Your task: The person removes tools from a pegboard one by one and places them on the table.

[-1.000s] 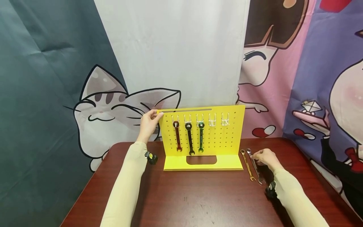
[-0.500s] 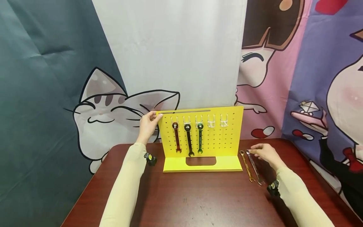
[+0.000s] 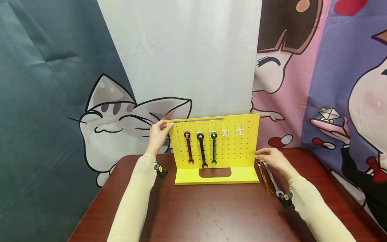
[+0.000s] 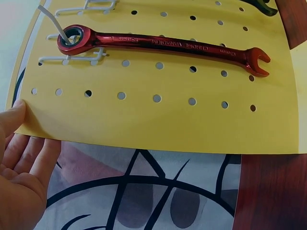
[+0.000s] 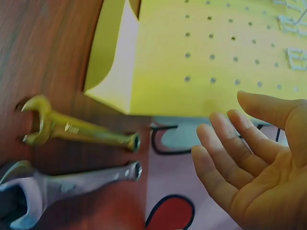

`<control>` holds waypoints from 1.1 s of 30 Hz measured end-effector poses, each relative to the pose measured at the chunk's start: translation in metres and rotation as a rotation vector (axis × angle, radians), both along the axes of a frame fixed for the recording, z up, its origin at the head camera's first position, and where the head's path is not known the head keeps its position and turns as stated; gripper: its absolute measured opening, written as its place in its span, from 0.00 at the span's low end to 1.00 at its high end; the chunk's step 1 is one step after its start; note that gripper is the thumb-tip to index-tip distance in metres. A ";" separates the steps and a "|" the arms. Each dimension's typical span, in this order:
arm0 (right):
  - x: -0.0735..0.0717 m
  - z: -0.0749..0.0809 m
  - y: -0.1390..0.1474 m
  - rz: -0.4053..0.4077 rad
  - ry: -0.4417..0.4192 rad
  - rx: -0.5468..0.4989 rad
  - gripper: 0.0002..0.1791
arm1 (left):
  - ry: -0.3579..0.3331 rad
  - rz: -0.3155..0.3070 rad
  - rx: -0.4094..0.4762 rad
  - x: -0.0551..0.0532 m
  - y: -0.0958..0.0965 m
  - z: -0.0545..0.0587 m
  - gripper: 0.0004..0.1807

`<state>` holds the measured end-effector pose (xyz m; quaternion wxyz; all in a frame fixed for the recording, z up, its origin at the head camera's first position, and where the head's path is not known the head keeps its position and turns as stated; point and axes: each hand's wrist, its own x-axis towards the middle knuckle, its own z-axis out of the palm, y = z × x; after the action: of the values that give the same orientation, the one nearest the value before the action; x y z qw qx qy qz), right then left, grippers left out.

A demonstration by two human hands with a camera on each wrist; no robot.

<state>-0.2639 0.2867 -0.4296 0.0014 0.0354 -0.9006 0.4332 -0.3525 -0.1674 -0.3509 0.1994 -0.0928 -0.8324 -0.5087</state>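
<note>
A yellow pegboard stand (image 3: 232,153) stands on the table. My left hand (image 3: 158,135) pinches its upper left corner, thumb in front and fingers behind. From its hooks hang a red combination wrench (image 4: 168,45), a black wrench (image 3: 202,151) and a green wrench (image 3: 214,149). Two more white hooks (image 3: 225,131) to their right carry nothing. My right hand (image 3: 274,159) hovers by the board's right edge, fingers loosely extended and holding nothing. Below it on the table lie a gold wrench (image 5: 81,128) and a silver wrench (image 5: 72,187), side by side with their open ends toward me.
The dark red wooden table (image 3: 205,211) extends in front of the board. Behind it hangs a printed cloth backdrop (image 3: 181,60) with cartoon figures. The board's base has a cut-out slot (image 3: 214,172).
My right hand has left the silver wrench, moving up and left toward the board's right edge. My left hand stays on the corner, and the hung wrenches keep their places.
</note>
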 end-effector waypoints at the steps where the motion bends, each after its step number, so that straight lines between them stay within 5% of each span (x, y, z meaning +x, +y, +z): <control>1: 0.000 0.001 -0.003 0.012 0.003 -0.010 0.24 | 0.003 -0.002 0.001 0.000 0.000 0.000 0.19; 16: -0.002 0.025 -0.046 0.121 -0.019 -0.083 0.24 | -0.008 0.009 0.007 0.002 0.002 0.000 0.20; 33: -0.018 0.024 -0.082 0.160 0.021 -0.278 0.25 | -0.014 0.005 0.019 0.001 0.001 0.000 0.21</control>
<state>-0.2820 0.2051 -0.4059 -0.0187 0.1109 -0.8262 0.5520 -0.3513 -0.1662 -0.3512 0.1957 -0.0855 -0.8292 -0.5166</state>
